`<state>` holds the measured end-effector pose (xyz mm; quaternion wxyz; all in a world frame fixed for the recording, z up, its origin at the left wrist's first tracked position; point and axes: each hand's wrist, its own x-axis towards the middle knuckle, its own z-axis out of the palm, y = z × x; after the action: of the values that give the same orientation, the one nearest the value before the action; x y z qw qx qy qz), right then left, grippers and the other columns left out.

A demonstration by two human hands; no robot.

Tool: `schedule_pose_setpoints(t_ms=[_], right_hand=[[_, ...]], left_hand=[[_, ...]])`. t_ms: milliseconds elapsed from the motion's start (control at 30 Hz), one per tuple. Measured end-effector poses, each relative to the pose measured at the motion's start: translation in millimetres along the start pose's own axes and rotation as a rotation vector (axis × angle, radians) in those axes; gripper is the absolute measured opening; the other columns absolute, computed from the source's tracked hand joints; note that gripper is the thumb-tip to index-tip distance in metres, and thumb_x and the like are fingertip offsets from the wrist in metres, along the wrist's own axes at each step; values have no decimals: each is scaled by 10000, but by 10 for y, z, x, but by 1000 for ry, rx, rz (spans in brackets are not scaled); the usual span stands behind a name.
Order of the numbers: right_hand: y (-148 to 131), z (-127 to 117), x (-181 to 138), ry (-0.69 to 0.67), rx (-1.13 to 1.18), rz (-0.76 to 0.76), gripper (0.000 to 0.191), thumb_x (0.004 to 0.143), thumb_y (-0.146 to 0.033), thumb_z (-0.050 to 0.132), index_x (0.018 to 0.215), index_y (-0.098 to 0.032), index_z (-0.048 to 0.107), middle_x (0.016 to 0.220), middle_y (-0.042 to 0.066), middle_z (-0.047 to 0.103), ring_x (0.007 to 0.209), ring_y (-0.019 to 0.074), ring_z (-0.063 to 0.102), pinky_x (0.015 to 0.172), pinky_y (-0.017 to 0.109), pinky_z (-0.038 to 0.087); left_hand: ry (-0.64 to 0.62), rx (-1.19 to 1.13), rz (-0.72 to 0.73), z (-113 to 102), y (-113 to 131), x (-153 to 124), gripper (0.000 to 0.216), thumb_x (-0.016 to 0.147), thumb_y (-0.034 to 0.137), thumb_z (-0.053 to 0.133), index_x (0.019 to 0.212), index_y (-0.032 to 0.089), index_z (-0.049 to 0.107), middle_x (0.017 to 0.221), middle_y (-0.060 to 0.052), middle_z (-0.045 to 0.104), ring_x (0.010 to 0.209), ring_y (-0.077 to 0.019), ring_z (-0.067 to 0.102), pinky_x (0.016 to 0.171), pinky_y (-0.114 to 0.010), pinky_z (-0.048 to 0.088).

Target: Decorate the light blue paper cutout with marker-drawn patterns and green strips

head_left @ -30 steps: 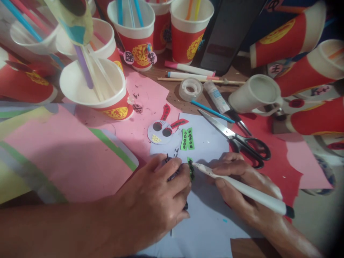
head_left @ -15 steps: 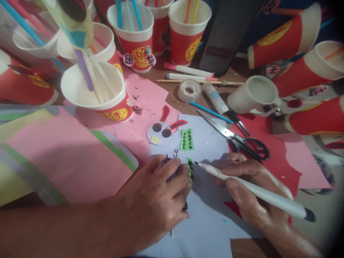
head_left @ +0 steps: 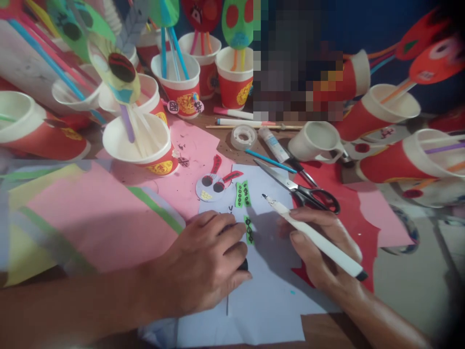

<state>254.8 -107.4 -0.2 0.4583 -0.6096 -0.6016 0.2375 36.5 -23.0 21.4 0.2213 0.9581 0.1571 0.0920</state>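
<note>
My right hand [head_left: 323, 247] is closed around a white marker [head_left: 316, 235]. Its bare black tip points up and left, lifted off the white paper [head_left: 269, 281] and apart from the green pieces. My left hand [head_left: 214, 261] lies on the paper with curled fingers, covering part of a drawn-on cutout. Between its thumb and forefinger a small black end [head_left: 243, 264] pokes out; the rest is hidden. Just right of those fingertips is a green strip [head_left: 248, 230] with black circles. Above it sits a green bow-shaped piece [head_left: 243, 194], beside a round rabbit-like paper face [head_left: 210, 187] with red ears.
Black-handled scissors [head_left: 312, 194], a glue stick [head_left: 274, 144], a tape roll [head_left: 244, 137] and a white mug [head_left: 316, 141] lie beyond the paper. Red paper cups [head_left: 140, 145] with straws stand at the back and left. Pink paper [head_left: 105, 218] covers the left side.
The marker tip has moved up, away from the green strip. My view has tilted upward, showing more of the paper figures in the cups. My left hand stays on the paper.
</note>
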Motion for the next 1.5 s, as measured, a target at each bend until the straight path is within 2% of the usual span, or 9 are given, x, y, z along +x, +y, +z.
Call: schedule_pose_setpoints(t_ms=[200, 433, 667, 733, 900, 1033, 1233, 1367, 1500], right_hand=[[-10, 0, -9, -19, -10, 18, 225, 871, -189, 583, 1087, -252, 567, 878, 22, 682, 710, 162, 672, 600, 268, 546], [56, 90, -11, 90, 72, -22, 192, 960, -215, 449, 1129, -223, 538, 772, -15, 675, 643, 125, 654, 673, 292, 528], [16, 68, 9, 26, 36, -75, 163, 900, -133, 535, 1037, -209, 580, 775, 12, 681, 685, 133, 664, 602, 241, 533], [10, 59, 20, 4, 20, -82, 145, 883, -135, 556, 1004, -205, 597, 779, 18, 688, 690, 139, 672, 596, 234, 538], [-2, 71, 48, -7, -20, -66, 117, 878, -160, 569, 981, -202, 605, 736, 7, 694, 612, 132, 674, 537, 204, 535], [-18, 89, 71, -25, -43, -58, 80, 887, -173, 558, 938, -208, 609, 720, 11, 696, 614, 142, 683, 516, 203, 537], [-73, 42, 101, -56, -113, -157, 107, 873, -153, 557, 936, -221, 611, 730, 0, 710, 602, 137, 691, 537, 204, 542], [-237, 32, 162, -248, -222, -389, 265, 844, -90, 549, 1073, -219, 576, 953, 61, 737, 822, 192, 700, 679, 314, 548], [-497, 274, 273, -504, -329, -566, 309, 842, -55, 483, 1121, -176, 539, 1190, 123, 662, 1100, 258, 596, 897, 463, 447]], left_hand=[[56, -120, -43, -82, 16, 19, 239, 942, 258, 479, 928, 123, 676, 1130, -147, 608, 1045, -296, 560, 887, -466, 451], [106, -713, -321, -643, 48, 24, 223, 952, 284, 464, 970, 190, 666, 965, -43, 678, 884, -168, 642, 702, -213, 509], [-67, -940, -508, -800, -26, -131, 231, 935, 345, 505, 1052, 221, 660, 670, 11, 615, 587, -114, 567, 530, -172, 441], [19, -1163, -518, -863, -84, -102, 214, 918, 352, 528, 970, 199, 668, 616, 19, 578, 533, -98, 516, 519, -179, 423], [385, -1744, -507, -1018, -160, 152, 208, 852, 247, 482, 738, 156, 632, 493, 36, 457, 439, -84, 374, 514, -226, 433], [393, -2017, -560, -963, -170, 284, 283, 837, 201, 363, 664, 142, 579, 478, 28, 421, 406, -76, 321, 478, -223, 394], [484, -2027, -569, -1051, -194, 231, 372, 908, 195, 263, 658, 144, 533, 484, 30, 405, 394, -68, 334, 468, -215, 385], [513, -2006, -488, -1132, -181, 230, 414, 936, 215, 235, 658, 151, 535, 480, 34, 392, 387, -67, 341, 467, -214, 375], [447, -2062, -453, -1082, -143, 274, 411, 931, 217, 229, 660, 155, 532, 487, 27, 401, 391, -74, 339, 477, -222, 384]])
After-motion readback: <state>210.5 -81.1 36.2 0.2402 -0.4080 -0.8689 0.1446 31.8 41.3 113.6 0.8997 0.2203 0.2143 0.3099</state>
